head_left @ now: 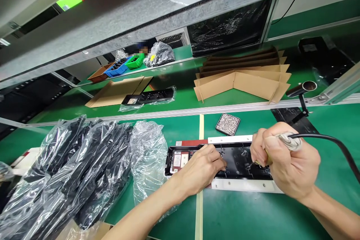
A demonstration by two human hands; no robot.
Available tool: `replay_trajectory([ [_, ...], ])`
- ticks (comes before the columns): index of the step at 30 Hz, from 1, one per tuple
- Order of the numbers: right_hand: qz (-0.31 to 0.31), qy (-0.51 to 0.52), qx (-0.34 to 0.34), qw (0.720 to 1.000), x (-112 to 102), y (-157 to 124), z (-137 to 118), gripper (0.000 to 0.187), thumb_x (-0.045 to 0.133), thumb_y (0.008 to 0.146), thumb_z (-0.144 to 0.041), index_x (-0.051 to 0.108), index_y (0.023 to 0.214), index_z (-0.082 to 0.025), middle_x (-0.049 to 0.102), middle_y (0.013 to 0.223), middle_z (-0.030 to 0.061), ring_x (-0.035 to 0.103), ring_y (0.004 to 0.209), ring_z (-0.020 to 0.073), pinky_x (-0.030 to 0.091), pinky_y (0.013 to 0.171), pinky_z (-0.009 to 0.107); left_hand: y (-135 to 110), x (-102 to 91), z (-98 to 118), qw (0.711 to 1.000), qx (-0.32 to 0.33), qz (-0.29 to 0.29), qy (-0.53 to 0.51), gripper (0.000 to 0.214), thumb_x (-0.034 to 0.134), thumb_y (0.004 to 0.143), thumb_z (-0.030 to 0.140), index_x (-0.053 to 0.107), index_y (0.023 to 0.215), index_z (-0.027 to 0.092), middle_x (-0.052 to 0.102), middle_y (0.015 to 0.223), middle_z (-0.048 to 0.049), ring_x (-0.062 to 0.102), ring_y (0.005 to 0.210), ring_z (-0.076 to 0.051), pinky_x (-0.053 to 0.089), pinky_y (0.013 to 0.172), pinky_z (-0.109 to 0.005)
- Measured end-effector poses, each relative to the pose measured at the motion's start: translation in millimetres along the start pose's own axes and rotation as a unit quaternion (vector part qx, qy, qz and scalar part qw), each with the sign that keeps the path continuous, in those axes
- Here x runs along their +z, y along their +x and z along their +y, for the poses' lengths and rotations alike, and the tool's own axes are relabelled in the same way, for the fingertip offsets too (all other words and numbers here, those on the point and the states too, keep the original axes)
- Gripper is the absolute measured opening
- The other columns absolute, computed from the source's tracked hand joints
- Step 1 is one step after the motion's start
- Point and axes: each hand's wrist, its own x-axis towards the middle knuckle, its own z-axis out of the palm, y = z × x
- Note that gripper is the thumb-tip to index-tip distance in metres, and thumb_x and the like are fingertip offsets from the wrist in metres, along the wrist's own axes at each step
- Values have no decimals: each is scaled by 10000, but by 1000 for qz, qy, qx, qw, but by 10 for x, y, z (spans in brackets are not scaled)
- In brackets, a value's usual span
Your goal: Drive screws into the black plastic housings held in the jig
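Observation:
A long black plastic panel (239, 159) lies in a white jig (244, 185) on the green bench. My left hand (201, 168) rests on the panel's left half, fingers curled and pinched against its surface. My right hand (284, 161) is wrapped in a fist round a corded electric screwdriver (289, 141), its tip pointing down onto the panel's right half. The black cable (337, 148) runs off to the right.
Several bagged black parts (70, 172) pile up at the left. A small speckled pad (227, 123) lies behind the jig. Folded cardboard dividers (244, 78) and another bagged panel (149, 97) lie on the far belt. A metal stand (302, 90) rises at the right.

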Motion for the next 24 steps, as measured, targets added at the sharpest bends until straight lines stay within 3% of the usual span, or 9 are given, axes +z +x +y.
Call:
replay_trajectory([
  [11, 16, -7, 12, 1000, -3, 8, 5, 325, 635, 1066, -332, 583, 762, -228, 518, 606, -23, 523, 501, 137, 403, 461, 310, -187, 166, -6, 983, -9, 148, -107, 168, 633, 1054, 179, 720, 1194, 142, 806, 1040, -50, 657, 914, -186, 561, 841, -325],
  [17, 22, -5, 17, 1000, -3, 1, 13, 324, 657, 1054, -344, 585, 760, -227, 531, 599, -24, 532, 496, 138, 404, 457, 306, -286, 226, -1, 989, 34, 140, -39, 286, 594, 1039, 67, 655, 1310, 136, 790, 1104, -68, 657, 1001, -213, 565, 866, -359],
  [24, -1, -2, 0, 1000, -18, 3, 14, 281, 587, 1088, -242, 587, 807, -223, 553, 671, -25, 537, 538, 120, 396, 495, 298, -268, 180, 45, 989, 40, 140, 21, 241, 581, 1045, 72, 662, 1268, 116, 773, 1051, -72, 644, 959, -204, 546, 807, -353],
])
